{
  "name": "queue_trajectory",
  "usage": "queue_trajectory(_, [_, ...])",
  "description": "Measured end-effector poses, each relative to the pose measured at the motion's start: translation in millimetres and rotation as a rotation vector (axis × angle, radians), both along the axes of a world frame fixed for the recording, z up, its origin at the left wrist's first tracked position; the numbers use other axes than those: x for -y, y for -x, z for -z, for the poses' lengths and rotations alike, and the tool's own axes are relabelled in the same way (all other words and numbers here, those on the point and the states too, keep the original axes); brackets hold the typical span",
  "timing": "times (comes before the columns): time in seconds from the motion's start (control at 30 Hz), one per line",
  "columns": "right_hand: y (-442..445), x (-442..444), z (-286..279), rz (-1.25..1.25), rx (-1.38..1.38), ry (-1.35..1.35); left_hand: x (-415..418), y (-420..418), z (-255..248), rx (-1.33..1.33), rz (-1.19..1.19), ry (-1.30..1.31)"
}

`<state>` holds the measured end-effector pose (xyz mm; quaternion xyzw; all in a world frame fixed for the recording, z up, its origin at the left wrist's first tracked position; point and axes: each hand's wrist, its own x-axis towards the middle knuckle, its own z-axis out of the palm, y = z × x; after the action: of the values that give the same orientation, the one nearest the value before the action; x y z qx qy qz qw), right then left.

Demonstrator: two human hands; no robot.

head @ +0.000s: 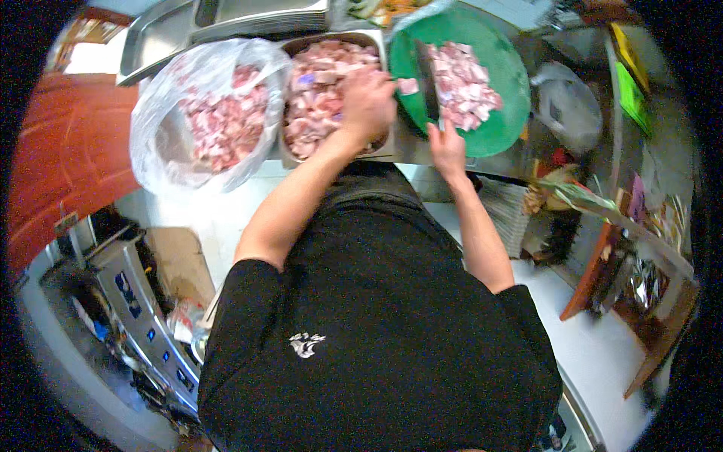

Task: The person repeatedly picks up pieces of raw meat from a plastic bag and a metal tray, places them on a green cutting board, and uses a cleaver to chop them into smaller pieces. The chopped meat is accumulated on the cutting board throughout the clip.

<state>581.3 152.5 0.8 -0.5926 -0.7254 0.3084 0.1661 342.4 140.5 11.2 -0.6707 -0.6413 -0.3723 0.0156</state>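
My right hand (448, 148) grips the handle of a knife with a broad dark blade (428, 82). The blade lies over a round green cutting board (511, 107), along the left side of a heap of diced raw meat (464, 85). One loose meat cube (408, 86) sits left of the blade. Blurred by motion, my left hand (368, 104) is over the right part of a rectangular metal pan (292, 158) full of raw meat pieces (313, 107). Whether its fingers hold anything is unclear. Some meat in the pan bears purple marks.
Left of the pan, a clear plastic bag (155, 124) lines a container of cut meat (231, 124). Stacked metal trays (260, 22) stand behind. A plastic bag (566, 107) lies right of the board. A steel appliance (138, 299) is at lower left, a wooden stool-like piece (590, 277) at right.
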Motion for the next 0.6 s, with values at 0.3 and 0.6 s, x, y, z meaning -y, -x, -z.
queue_trajectory(0.3, [58.0,-23.3,-2.5,-0.052,-0.054,-0.329,128.8,115.6,-11.3,0.136,-0.115,-0.036])
queue_trajectory(0.6, [30.4,-27.7,55.8,-0.169,0.236,-0.234,181.4,259.5,9.7,0.419,-0.338,0.714])
